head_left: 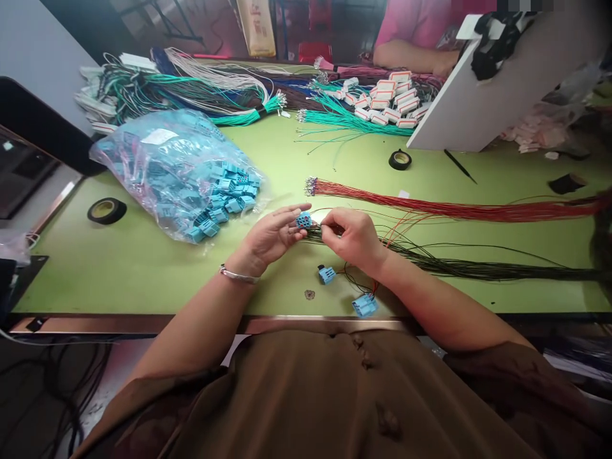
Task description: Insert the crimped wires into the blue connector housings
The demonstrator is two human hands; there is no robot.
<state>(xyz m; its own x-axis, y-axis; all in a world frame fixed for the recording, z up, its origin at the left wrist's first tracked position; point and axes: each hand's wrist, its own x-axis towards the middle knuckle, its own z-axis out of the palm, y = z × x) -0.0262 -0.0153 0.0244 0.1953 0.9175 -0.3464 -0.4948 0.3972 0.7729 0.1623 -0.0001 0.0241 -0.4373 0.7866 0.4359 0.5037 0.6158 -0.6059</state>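
Note:
My left hand grips a small blue connector housing, its face of round holes turned toward my right hand. Pinched close beside it, my right hand has thumb and forefinger on a thin wire whose tip is near the housing; whether it touches cannot be made out. Under and beyond my hands runs a bundle of black wires. Two blue connectors, one with a black end and one nearer the table edge, lie below my right hand with red and black wires attached.
A clear bag of blue housings spills open at left. A red wire bundle stretches right. Black tape rolls lie about. Behind are teal wires with white connectors, an upright white panel and another person's arm.

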